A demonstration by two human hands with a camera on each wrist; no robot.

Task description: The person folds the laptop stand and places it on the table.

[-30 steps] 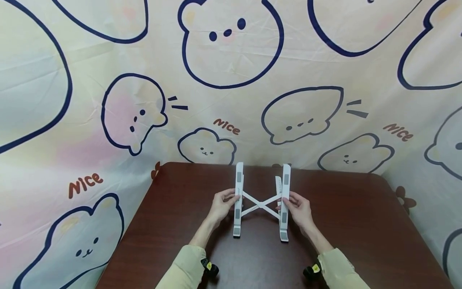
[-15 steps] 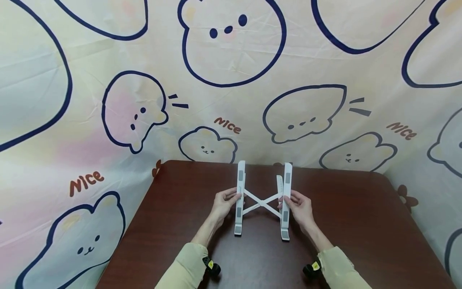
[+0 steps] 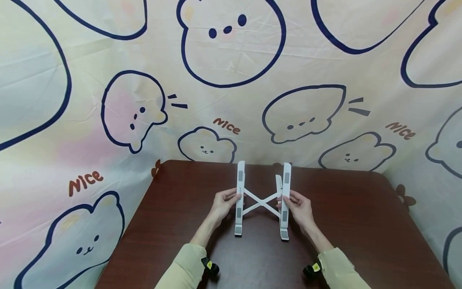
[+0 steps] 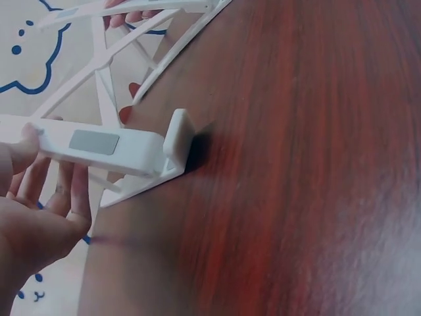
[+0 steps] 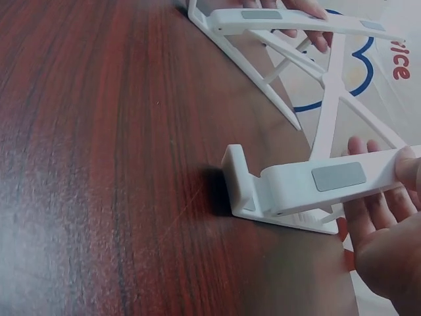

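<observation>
Right, white stand (image 3: 262, 203) is on the brown worktop (image 3: 353, 224), opened wide, X-shaped crosspiece (image 3: 261, 203) btwn its two rails. L hand (image 3: 221, 204) grips the stand's left rail (image 3: 240, 204), thumb on top, fingers bent underneath. R hand (image 3: 301, 206) mirrors it on the stand's right rail (image 3: 285, 206), thumb up top, fingers under, same firm-looking hold. Grey pads (image 4: 94, 141) dot the tops of the stand's rails, w/ an upturned lip (image 4: 178, 138) at each near end. Pale green sleeves (image 3: 185, 265) reach in from the stand's near side, one small black gadget (image 3: 213, 269) per cuff. Behind the stand, cartoon-print cloth (image 3: 231, 60), incl. "Nice" lettering.
</observation>
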